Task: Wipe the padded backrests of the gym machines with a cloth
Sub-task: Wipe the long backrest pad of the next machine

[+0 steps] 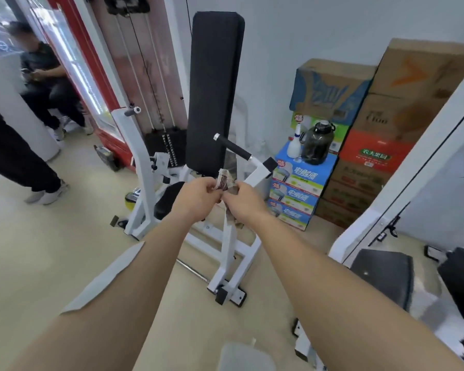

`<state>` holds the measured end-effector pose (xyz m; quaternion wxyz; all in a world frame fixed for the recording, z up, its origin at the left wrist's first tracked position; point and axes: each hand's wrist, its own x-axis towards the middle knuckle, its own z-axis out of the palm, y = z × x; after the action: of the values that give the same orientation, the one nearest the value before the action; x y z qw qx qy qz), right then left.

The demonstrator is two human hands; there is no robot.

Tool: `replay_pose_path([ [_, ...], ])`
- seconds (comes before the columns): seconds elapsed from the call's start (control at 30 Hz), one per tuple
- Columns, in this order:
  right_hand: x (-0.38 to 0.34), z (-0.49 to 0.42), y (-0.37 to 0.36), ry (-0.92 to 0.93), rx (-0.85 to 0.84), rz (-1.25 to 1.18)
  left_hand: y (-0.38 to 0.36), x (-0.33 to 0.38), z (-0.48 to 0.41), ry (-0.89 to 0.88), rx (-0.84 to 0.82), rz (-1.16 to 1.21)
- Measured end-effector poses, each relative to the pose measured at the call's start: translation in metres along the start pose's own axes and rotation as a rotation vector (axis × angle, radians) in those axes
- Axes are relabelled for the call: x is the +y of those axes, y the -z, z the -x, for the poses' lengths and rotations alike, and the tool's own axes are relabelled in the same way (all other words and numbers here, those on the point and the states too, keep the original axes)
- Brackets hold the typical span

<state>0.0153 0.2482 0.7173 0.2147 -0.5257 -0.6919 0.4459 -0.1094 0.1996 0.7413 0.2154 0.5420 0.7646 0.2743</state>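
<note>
A tall black padded backrest point(214, 89) stands upright on a white gym machine point(145, 167) straight ahead. Both my arms reach forward. My left hand point(196, 198) and my right hand point(243, 202) meet just below the backrest's lower end, both pinching a small crumpled cloth point(224, 180) with a reddish-brown pattern. Part of the cloth hangs below my right hand. The cloth is close to the pad, but I cannot tell whether it touches. The machine's black seat point(168, 199) lies partly hidden behind my left hand.
Stacked cardboard boxes point(359, 145) fill the right corner, with a white spray bottle point(294, 143) and a dark jug point(318, 143) on top. A second machine with black pads point(386, 277) is at right. Two people point(42, 84) are at left, one seated.
</note>
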Motion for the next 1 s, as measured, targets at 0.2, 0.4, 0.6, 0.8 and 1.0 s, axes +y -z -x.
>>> replay_pose_path([
  [0.2,-0.039,-0.121,-0.07,-0.006,-0.049,0.087,0.051,-0.082,-0.126,-0.045,-0.084,0.011],
  [0.4,-0.09,-0.258,-0.109,-0.1,-0.047,0.087,0.097,-0.14,-0.275,-0.005,-0.18,0.069],
  [0.6,-0.15,-0.36,-0.12,-0.172,0.06,0.062,0.147,-0.166,-0.398,-0.06,-0.249,0.064],
  [0.8,-0.18,-0.463,-0.131,-0.204,0.176,-0.079,0.176,-0.178,-0.516,-0.144,-0.263,0.147],
  [1.0,-0.212,-0.56,-0.134,-0.332,0.372,-0.603,0.19,-0.16,-0.622,-0.33,-0.452,0.273],
])
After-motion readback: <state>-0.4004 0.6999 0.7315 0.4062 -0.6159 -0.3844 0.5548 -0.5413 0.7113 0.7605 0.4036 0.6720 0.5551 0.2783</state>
